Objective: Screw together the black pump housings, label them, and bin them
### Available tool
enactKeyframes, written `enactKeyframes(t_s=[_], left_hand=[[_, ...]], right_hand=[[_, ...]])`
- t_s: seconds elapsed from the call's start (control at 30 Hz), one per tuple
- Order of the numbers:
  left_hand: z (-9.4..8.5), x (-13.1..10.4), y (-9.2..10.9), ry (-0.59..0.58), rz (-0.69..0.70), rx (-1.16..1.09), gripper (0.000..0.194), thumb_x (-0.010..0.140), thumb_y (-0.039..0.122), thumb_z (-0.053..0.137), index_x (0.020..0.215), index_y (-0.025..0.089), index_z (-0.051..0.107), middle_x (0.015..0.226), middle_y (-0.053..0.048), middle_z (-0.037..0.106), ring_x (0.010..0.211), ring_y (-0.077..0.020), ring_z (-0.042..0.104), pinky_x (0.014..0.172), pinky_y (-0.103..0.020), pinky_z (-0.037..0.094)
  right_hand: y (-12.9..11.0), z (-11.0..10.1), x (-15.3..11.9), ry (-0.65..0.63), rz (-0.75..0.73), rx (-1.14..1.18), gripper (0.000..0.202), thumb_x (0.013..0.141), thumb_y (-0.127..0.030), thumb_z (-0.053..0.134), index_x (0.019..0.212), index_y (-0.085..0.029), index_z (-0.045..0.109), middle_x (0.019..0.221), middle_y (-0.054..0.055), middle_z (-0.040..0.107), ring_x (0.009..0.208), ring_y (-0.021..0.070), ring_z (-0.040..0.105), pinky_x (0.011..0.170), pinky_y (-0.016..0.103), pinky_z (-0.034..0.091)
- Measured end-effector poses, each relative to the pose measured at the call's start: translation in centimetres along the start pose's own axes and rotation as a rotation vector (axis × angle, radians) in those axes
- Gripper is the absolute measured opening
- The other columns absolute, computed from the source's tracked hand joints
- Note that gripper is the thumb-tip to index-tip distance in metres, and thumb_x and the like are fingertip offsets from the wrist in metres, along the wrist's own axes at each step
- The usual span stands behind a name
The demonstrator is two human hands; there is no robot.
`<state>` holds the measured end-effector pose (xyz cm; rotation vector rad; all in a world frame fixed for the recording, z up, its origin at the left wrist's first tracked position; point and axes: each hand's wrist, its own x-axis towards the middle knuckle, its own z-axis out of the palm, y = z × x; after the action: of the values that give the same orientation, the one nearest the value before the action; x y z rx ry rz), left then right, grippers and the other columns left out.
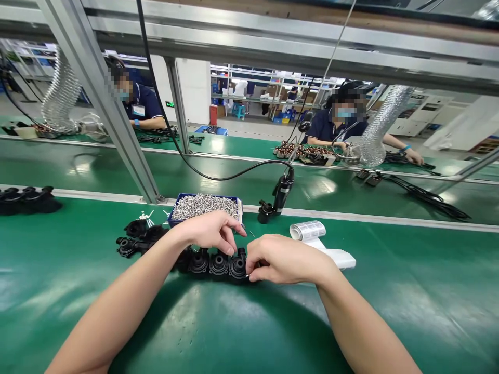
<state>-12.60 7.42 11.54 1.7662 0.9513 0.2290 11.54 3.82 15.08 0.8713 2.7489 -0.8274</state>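
Below my left fingers (236,225), spread palm-down, I see black housings (219,265); my right fingers (260,274) pinch a small pale pin (247,276) beside the end one; tabletop (218,327) stretches nearside, a pale edge strip (351,218) beyond.

Pale glare, soft shadows on green tabletop (405,280)

From where I stand, no lettering can be read. One sign is legible: a small green sign (169,104) at the white wall (197,98), showing a left-pointing arrow. Print on the label roll (311,229), the black hand tool (282,195) and a co-worker's chest badge (138,110) is too small to make out.
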Motion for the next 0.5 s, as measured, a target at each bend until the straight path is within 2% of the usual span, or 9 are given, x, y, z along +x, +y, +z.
enactKeyframes(t_s=[0.33,0.5], left_hand=[[0.27,0.13,-0.11,0.016,0.055,-0.047,0.048,0.070,0.025,0.090,0.117,0.021,0.080,0.087,-0.002,0.085,0.082,-0.0240,0.079,0.072,-0.030,0.056],[0.50,0.39,-0.31,0.022,0.051,-0.038,0.045,0.069,0.020,0.089,0.114,0.021,0.081,0.086,-0.003,0.084,0.083,-0.0246,0.079,0.073,-0.030,0.057]], right_hand=[[0.68,0.72,0.21,0.074,-0.109,0.029,0.015,0.089,-0.011,0.077,0.090,-0.024,0.083,0.086,0.000,0.079,0.082,0.0192,0.068,0.075,0.030,0.044],[0.69,0.59,0.25,0.041,-0.117,0.061,0.016,0.090,-0.010,0.077,0.092,-0.023,0.084,0.088,0.000,0.079,0.084,0.0181,0.069,0.077,0.030,0.045]])
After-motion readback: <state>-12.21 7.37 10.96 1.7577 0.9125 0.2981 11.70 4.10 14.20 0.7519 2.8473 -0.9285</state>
